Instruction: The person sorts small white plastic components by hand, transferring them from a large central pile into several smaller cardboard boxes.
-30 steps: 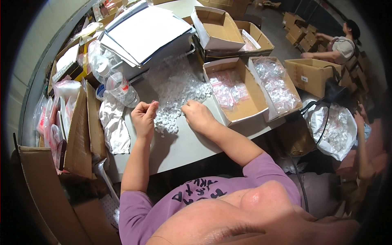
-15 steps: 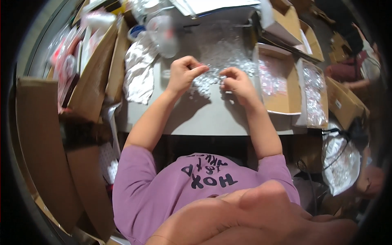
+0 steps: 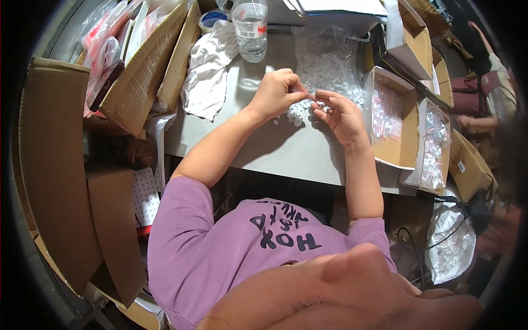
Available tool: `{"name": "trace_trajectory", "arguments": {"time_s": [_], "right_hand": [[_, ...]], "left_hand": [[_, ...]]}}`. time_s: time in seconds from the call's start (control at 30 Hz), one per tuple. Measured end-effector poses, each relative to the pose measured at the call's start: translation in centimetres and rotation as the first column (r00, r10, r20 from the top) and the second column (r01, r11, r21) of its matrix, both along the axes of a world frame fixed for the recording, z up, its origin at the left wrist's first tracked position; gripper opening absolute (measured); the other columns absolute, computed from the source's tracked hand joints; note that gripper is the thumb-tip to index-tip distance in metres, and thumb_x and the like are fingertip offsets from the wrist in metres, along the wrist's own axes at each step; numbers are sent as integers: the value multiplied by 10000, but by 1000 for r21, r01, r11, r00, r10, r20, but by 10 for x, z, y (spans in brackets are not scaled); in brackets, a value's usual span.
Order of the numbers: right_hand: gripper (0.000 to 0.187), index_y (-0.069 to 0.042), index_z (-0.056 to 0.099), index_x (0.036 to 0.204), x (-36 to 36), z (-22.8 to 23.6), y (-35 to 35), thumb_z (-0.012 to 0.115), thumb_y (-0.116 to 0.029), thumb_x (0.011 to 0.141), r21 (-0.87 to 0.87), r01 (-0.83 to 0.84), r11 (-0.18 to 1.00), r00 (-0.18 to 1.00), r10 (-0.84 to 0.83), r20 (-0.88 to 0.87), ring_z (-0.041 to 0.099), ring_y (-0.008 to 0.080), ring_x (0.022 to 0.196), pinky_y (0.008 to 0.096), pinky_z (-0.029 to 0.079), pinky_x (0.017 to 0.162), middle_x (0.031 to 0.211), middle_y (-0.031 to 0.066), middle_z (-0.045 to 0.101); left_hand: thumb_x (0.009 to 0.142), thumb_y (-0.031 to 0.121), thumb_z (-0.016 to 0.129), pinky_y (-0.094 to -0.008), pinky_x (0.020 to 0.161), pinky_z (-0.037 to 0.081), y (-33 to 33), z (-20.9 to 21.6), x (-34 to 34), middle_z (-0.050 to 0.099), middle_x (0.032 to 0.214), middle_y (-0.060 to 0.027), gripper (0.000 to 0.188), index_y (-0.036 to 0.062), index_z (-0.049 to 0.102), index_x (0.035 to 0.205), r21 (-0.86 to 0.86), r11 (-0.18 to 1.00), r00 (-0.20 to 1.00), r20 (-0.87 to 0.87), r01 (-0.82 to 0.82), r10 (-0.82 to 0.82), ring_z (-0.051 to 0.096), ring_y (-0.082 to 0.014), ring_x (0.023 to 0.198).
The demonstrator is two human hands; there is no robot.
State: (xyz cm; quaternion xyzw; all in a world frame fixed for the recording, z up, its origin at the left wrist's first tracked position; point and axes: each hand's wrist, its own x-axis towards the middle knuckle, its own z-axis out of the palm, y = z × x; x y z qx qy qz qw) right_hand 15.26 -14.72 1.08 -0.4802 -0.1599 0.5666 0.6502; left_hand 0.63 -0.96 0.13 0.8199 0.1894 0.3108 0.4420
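Left hand (image 3: pixel 272 94) and right hand (image 3: pixel 346 118) have closed the gap I logged half a second ago; their fingertips now meet, or nearly so.

Nearest to my view: one purple short-sleeved shirt (image 3: pixel 190 242) with dark lettering, on the wearer.

Next, one pale tabletop (image 3: pixel 297 159), front edge bare.

Left hand: thumb and fingers pinched on a small clear bag (image 3: pixel 309 95), red-edged, largely hidden; whether its mouth gapes I cannot tell. Right hand: fingers half curled, several small white pieces (image 3: pixel 325 108) held among them.

Under and beyond the fingertips: one loose heap of like white pieces (image 3: pixel 296 115), lying before a large clear plastic bag (image 3: pixel 324 47).

To the right: one shallow cardboard box (image 3: pixel 408 135) of red-edged bags (image 3: pixel 385 113); beside it, one narrower carton (image 3: pixel 412 177) of filled clear packets (image 3: pixel 434 148).

To the left: one crumpled white cloth (image 3: pixel 206 80).

Farther: one clear bottle (image 3: pixel 252 47), upright, and one blue-ringed roll (image 3: pixel 212 19).

Farthest right: one co-worker (image 3: pixel 498 82), blurred.
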Motion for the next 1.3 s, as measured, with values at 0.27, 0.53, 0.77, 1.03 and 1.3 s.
{"name": "trace_trajectory", "arguments": {"time_s": [0.27, 0.53, 0.77, 1.03, 1.3], "right_hand": [[303, 69, 552, 1078, -1, -2, -1, 417, -170, 951, 175, 43, 984, 999, -36, -39, 591, 214, 936, 319, 505, 837, 1028, 142, 585], [349, 42, 502, 1136, -22, 6, -4, 416, -244, 957, 415, 78, 907, 983, -139, 120, 506, 190, 1040, 332, 398, 956, 1075, 118, 532], [349, 18, 518, 1090, -40, -2, -1, 415, -287, 956, 426, 57, 903, 958, -170, 232, 488, 170, 987, 312, 373, 911, 1032, 89, 515], [423, 48, 532, 1031, -41, -9, 2, 368, -336, 962, 534, -39, 845, 893, -210, 398, 474, 189, 1025, 316, 337, 952, 1089, 117, 481], [378, 41, 561, 1003, -45, 3, -2, 460, -314, 920, 581, 6, 814, 945, -195, 263, 491, 212, 1058, 332, 363, 940, 1123, 140, 495]], "left_hand": [[653, 143, 793, -278, 530, 422, -5, 3, -1, 565, 691, -88, 255, -19, 603, 705, 54, 993, 989, -108, 106, -100, 537, -159, 592], [622, 194, 787, -337, 614, 469, -23, -2, 5, 596, 742, -125, 306, -3, 639, 804, 101, 981, 980, -127, 163, -150, 589, -260, 665], [630, 166, 756, -349, 621, 478, -28, -4, 8, 614, 735, -146, 277, 0, 651, 825, 65, 989, 978, -171, 135, -122, 604, -278, 681], [628, 166, 740, -351, 619, 481, -27, -6, 9, 607, 741, -162, 281, -9, 646, 826, 105, 988, 985, -136, 117, -103, 610, -300, 685], [656, 129, 749, -322, 575, 483, -23, -6, 6, 589, 762, -131, 290, -32, 627, 864, 139, 977, 986, -66, 161, -154, 610, -241, 636]]}}
